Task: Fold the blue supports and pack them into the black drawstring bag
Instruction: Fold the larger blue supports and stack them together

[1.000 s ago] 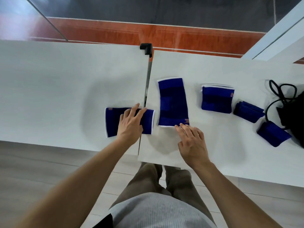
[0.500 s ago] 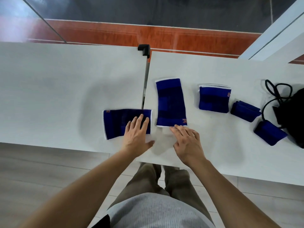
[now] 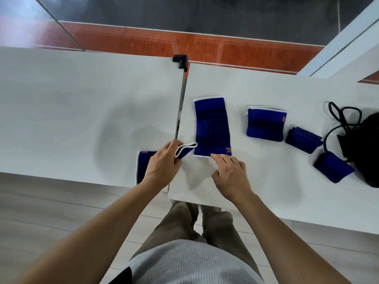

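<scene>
My left hand (image 3: 163, 165) pinches the right, white-trimmed end of a blue support (image 3: 144, 167) and lifts it off the table; most of that support lies hidden under the hand. My right hand (image 3: 230, 174) rests open, fingertips at the near edge of a long flat blue support (image 3: 212, 128). To the right lie a folded blue support (image 3: 265, 124) and two smaller folded ones (image 3: 303, 139) (image 3: 333, 167). The black drawstring bag (image 3: 365, 144) sits at the far right with its cord looped on the table.
Two white tables (image 3: 71, 109) meet at a narrow gap (image 3: 180, 111) with a black corner clamp (image 3: 180, 61) at its far end. The near table edge runs just below my hands. Grey floor lies beneath, an orange strip beyond.
My left hand slid from lying flat on the left support to gripping its right end and raising it. My right hand stayed near the long support's near edge.
</scene>
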A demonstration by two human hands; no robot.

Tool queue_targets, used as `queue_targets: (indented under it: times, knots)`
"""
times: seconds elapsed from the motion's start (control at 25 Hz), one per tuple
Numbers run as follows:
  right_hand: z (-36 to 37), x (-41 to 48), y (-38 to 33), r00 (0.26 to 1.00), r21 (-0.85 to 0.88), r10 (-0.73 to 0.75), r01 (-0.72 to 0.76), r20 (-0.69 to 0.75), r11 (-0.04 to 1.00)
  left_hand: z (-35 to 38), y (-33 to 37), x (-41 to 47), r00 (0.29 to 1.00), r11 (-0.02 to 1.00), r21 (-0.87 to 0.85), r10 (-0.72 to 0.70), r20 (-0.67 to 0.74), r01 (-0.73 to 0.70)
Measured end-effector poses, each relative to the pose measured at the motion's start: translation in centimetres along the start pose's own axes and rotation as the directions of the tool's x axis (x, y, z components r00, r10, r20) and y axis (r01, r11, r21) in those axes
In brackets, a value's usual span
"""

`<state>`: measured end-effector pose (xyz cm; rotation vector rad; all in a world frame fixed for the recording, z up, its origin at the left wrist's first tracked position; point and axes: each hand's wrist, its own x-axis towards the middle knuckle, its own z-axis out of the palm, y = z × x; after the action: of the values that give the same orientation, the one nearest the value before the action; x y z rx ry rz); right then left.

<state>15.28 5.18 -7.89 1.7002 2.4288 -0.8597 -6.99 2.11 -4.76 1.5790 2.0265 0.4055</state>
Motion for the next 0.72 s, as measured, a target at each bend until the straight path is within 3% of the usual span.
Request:
queue_targets:
  times: [0.08, 0.12, 0.16, 0.24, 0.32, 0.4, 0.48, 0.64, 0.72]
  knots:
    - [-1.1, 0.3, -0.6, 1.0, 0.147, -0.01, 0.013, -0.024, 0.989, -1.5, 2.0, 0.2, 0.99, 0.962, -0.24, -0.114, 0.078, 0.129]
    - [-1.9, 0.3, -0.9, 1.0, 0.321, -0.006, 0.015, -0.029, 0.947, -2.2, 2.9, 0.4, 0.978, 0.907, -0.372, -0.151, 0.146, 0.195]
    - [-2.7, 0.4, -1.4, 1.0, 0.537, 0.023, -0.02, 0.001, 0.843, -2.6, 3.7, 0.6, 0.96, 0.829, -0.494, -0.172, 0.219, 0.261]
    - [-4.5, 0.4, -2.1, 0.98, 0.847, 0.01, -0.178, 0.2, 0.501, -3.2, 5.2, 1.6, 0.926, 0.637, -0.675, -0.206, 0.317, 0.372]
    - [-5.1, 0.4, -1.7, 0.951, 0.918, -0.035, -0.286, 0.307, 0.276, -3.3, 6.3, 3.2, 0.89, 0.466, -0.759, -0.273, 0.366, 0.455]
    - [-5.2, 0.2, -0.7, 0.932, 0.919, -0.02, -0.353, 0.362, 0.174, -3.2, 7.1, 5.7, 0.869, 0.383, -0.789, -0.33, 0.368, 0.48]
    - [-5.1, 0.0, 0.4, 0.916, 0.899, 0.042, -0.401, 0.4, 0.176, -2.9, 7.2, 8.7, 0.885, 0.41, -0.797, -0.343, 0.316, 0.444]
    - [-5.0, 0.7, 2.0, 0.872, 0.877, 0.365, -0.424, 0.327, 0.227, -1.9, 6.5, 14.3, 0.946, 0.719, -0.616, -0.239, 0.217, 0.323]
    - [-4.8, 1.6, 2.6, 0.85, 0.862, 0.464, -0.413, 0.248, 0.295, -1.4, 6.4, 16.2, 0.953, 0.775, -0.556, -0.212, 0.219, 0.3]
